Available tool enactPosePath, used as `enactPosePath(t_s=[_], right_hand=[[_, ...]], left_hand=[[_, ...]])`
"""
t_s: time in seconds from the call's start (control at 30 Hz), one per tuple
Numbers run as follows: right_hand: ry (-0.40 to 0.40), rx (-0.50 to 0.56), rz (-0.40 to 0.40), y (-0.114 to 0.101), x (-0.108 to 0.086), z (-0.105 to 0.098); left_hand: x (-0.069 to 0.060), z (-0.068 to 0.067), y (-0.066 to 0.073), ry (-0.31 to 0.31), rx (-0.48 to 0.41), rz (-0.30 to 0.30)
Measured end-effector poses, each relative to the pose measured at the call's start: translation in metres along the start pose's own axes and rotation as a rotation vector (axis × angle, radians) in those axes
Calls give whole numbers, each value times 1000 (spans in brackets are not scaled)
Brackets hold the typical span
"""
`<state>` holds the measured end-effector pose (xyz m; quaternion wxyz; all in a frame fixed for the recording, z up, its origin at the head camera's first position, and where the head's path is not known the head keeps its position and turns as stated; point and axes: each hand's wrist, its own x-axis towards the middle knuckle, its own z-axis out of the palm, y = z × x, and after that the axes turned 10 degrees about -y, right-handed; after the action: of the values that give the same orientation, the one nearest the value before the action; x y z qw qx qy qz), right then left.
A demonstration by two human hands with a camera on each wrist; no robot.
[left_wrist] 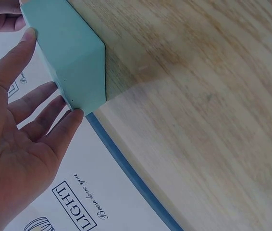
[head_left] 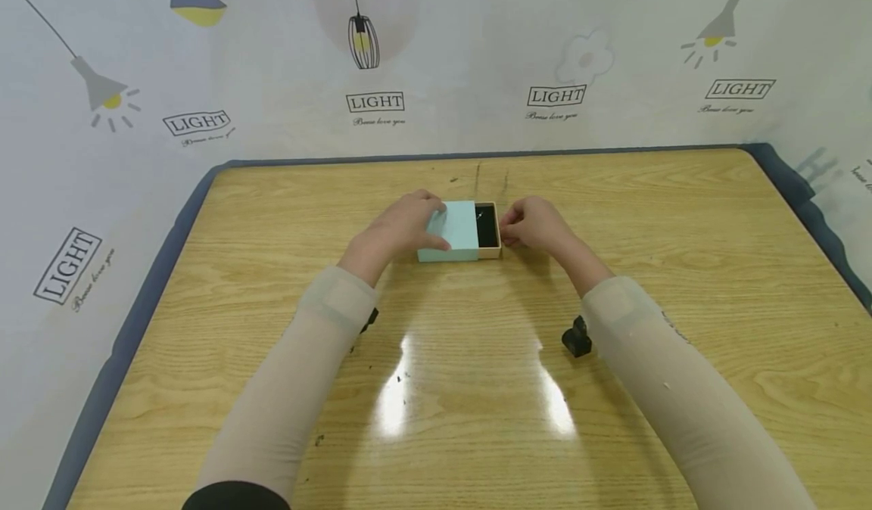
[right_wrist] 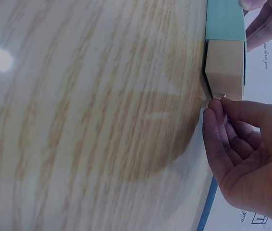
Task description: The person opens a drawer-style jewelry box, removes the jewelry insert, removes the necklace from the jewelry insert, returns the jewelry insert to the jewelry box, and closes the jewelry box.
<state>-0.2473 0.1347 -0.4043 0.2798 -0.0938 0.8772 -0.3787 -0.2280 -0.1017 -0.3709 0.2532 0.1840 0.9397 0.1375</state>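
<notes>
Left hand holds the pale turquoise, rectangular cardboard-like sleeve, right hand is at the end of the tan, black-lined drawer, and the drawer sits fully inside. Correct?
Not quite: the tan, black-lined drawer sticks partly out of the pale turquoise sleeve, as the head view shows. The left hand does hold the sleeve, and the right hand is at the drawer's end.

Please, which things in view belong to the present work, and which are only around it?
In the work:
- pale blue cover, held by the left hand
- tan tray, partly out of the cover
- right hand, at the tray's end

Only around:
- wooden table
- wall covering printed with lamps
</notes>
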Motion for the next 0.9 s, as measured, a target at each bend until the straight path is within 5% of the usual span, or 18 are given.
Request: enactPosePath(t_s=[0.9], right_hand=[[-1,-17,13,0,-2,-1]], left_hand=[[0,1,0,0,-17,0]])
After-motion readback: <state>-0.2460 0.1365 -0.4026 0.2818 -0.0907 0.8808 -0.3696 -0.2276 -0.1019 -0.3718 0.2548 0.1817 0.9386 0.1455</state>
